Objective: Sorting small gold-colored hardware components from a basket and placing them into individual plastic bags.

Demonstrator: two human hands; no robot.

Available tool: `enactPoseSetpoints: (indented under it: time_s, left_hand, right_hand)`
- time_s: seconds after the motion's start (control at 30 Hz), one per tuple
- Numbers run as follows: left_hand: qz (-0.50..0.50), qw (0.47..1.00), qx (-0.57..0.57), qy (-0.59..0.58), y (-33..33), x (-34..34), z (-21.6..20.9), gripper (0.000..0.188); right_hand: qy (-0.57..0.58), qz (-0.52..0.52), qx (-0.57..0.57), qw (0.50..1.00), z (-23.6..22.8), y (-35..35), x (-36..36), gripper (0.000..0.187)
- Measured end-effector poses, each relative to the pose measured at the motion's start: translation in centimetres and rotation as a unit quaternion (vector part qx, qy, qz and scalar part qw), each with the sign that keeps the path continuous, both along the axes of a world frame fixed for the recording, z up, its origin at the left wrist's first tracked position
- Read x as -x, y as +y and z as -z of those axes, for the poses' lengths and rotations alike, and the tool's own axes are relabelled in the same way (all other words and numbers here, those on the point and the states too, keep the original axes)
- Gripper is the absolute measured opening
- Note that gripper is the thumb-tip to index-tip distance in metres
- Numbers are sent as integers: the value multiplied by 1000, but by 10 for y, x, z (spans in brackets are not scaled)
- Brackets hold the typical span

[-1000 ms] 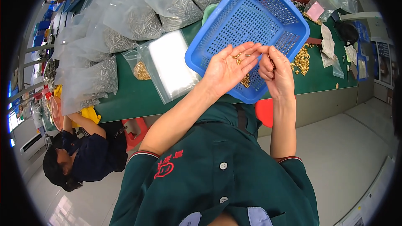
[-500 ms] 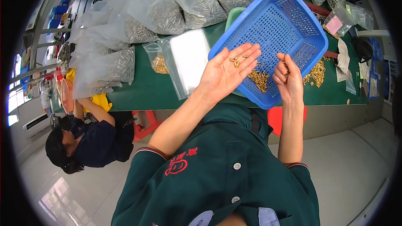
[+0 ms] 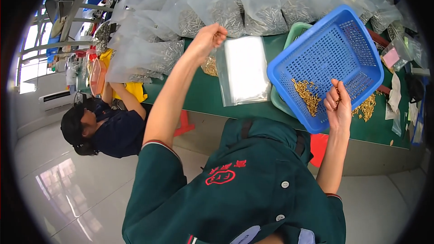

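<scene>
Head view. Green worktop (image 3: pixel 199 94), crowded along the far side: row of clear bags of silver pins (image 3: pixel 264 20), more heaped toward the left. Flat stack of plastic sleeves (image 3: pixel 246 70) at mid-front; small bag of brass pieces (image 3: pixel 210 66) just left of it, partly blocked by left hand (image 3: pixel 211 39) and wrist. Green basket (image 3: pixel 279 100) mostly covered by blue basket (image 3: pixel 334 56). Off right: crumpled paper (image 3: pixel 394 92), clear bag with pink slip (image 3: pixel 391 58). Co-worker (image 3: pixel 113 133) at far left, dark top and cap, arms by yellow cloth (image 3: pixel 140 91). Red stool (image 3: pixel 318 149) below the near edge, partly hidden.

Brass pieces (image 3: pixel 307 99): short, slim, shiny gold, loosely heaped on the perforated base of the blue basket, near-left part. Loose pile (image 3: pixel 366 108) of similar pieces on the worktop, just right of the basket. Right hand (image 3: pixel 338 104) over the basket's near-right side, fingers curled around a few brass pieces; count hidden. Left hand above the small bag, fingers bent inward; cannot tell whether pinching anything.
</scene>
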State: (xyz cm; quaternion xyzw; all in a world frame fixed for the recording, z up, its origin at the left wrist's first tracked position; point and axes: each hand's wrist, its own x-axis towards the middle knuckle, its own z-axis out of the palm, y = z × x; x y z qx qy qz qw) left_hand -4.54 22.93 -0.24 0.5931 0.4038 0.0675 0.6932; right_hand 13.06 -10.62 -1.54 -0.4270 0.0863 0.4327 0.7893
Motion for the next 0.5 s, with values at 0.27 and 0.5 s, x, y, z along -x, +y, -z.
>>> enactPoseSetpoints:
  time_s: [0.27,0.5]
  left_hand:
    - [419,775,-391,265,87,10,41,31]
    - [503,699,-361,358,83,12,45,44]
  right_hand:
    - [0,-10,-18,1000,-3,4,4,25]
    - [10,15,6,1000,1,-4,6,24]
